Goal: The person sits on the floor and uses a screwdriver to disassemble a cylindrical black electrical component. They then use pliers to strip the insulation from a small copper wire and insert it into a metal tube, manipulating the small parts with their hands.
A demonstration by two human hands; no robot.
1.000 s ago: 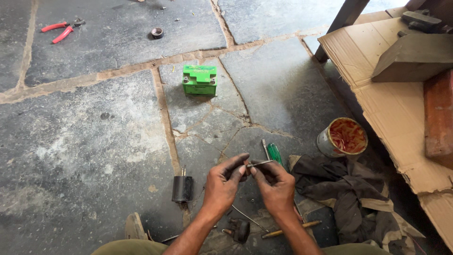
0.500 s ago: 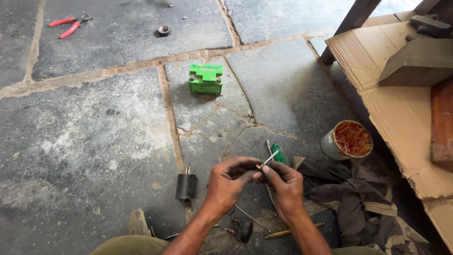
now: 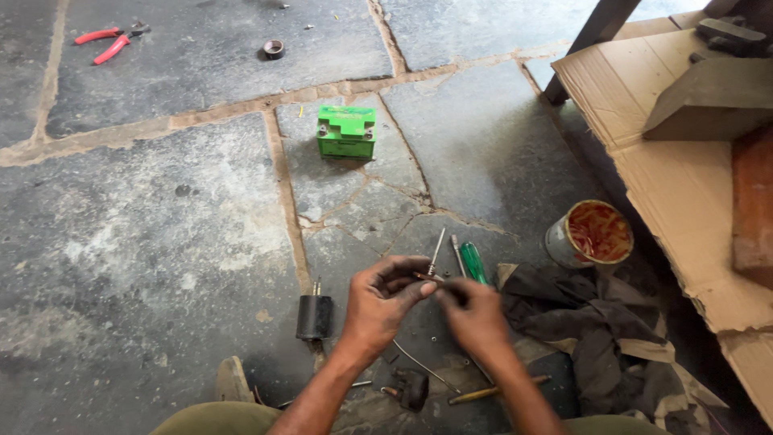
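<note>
My left hand (image 3: 385,302) and my right hand (image 3: 473,316) meet low in the middle of the view, over the stone floor. Between their fingertips they pinch a thin metal rod (image 3: 436,251) that sticks up and away from me; a small part sits where the fingers meet. My right hand is blurred. On the floor just beyond my hands lies a screwdriver with a green handle (image 3: 473,262).
A green box-shaped battery (image 3: 346,132) stands farther out. A small black cylinder part (image 3: 314,316) is left of my hands. Red-handled pliers (image 3: 105,43) lie far left, a rusty tin can (image 3: 589,234) and dark rags (image 3: 596,330) right, cardboard (image 3: 684,185) beyond.
The thin rod has tipped from lying nearly level between my fingers to pointing up and away. My hands stay together in the same spot.
</note>
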